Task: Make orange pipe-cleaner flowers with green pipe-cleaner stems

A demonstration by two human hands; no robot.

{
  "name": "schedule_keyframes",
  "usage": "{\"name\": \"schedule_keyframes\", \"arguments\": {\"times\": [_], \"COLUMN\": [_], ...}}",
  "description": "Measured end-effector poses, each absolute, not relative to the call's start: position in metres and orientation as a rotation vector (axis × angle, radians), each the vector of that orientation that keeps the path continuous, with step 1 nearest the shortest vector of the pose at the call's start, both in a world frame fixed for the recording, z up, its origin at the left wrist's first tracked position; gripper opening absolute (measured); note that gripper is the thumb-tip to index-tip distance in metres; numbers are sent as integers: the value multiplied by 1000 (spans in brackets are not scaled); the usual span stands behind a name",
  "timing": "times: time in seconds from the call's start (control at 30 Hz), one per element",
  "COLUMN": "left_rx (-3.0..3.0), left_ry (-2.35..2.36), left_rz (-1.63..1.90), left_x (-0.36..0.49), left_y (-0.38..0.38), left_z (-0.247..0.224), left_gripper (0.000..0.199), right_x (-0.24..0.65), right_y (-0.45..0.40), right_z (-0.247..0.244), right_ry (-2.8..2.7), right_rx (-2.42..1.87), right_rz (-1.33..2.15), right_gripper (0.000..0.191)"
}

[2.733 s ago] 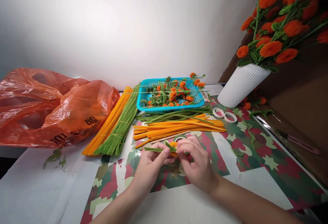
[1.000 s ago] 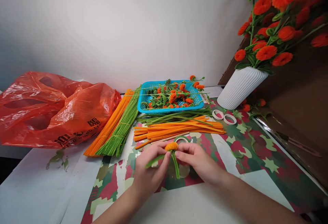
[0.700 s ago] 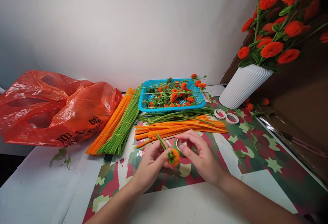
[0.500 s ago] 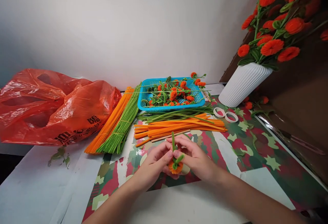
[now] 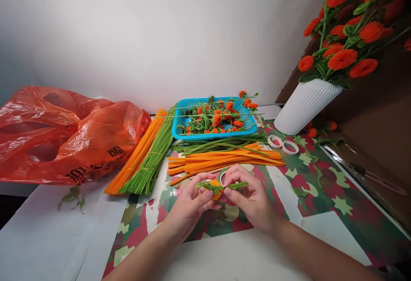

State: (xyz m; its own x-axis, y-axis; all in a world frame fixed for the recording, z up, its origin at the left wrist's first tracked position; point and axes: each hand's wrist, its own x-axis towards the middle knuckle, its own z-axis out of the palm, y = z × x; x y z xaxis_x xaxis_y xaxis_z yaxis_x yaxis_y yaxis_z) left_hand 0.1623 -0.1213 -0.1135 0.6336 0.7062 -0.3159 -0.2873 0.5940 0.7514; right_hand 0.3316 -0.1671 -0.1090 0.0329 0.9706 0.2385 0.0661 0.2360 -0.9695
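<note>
Both hands are raised over the front of the patterned sheet, with a small orange pipe-cleaner flower (image 5: 216, 190) between them. My left hand (image 5: 189, 206) is closed around the flower's left side, thumb in front. A green pipe-cleaner piece sticks out to the left across its fingers. My right hand (image 5: 252, 197) pinches the green pipe-cleaner stem (image 5: 240, 185), which points right from the flower. Part of a white ring (image 5: 222, 177) shows just behind the right fingertips. The fingers hide part of the flower.
Behind the hands lie loose orange pipe cleaners (image 5: 224, 161) and a blue basket (image 5: 175, 129) of small orange flowers. Bundled green pipe cleaners (image 5: 150, 161) and a red plastic bag (image 5: 93, 139) are at left. Two tape rolls (image 5: 290, 147) and a white vase (image 5: 305, 105) stand right.
The flower has been turned: its green stem, upright before, now lies sideways to the right. My right hand has moved slightly right, and the hands are farther apart.
</note>
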Motion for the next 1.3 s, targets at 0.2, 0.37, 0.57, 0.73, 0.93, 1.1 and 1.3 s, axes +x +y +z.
{"name": "schedule_keyframes", "arguments": {"times": [0.2,0.37,0.57,0.73,0.93,1.1,1.3], "left_rx": [670,661,688,708,744,814,833], "left_ry": [627,652,643,690,750,775,792], "left_rz": [648,651,553,589,666,619,605], "left_x": [159,159,158,158,162,162,163], "left_y": [-120,-121,-119,-118,-120,-121,-123], "left_z": [-110,-110,-114,-110,-108,-109,-110], "left_gripper": [28,22,15,20,26,26,28], "right_x": [335,335,340,332,319,318,319], "right_y": [-169,-168,-166,-168,-171,-172,-173], "right_z": [-102,-106,-99,-101,-110,-114,-114], "right_ry": [-1471,-1521,-1730,-1568,-1404,-1376,-1450], "right_rx": [-1086,-1083,-1165,-1259,-1262,-1243,-1166], "right_rz": [909,926,966,852,681,628,500], "right_gripper": [3,12,25,17,8,8,23]}}
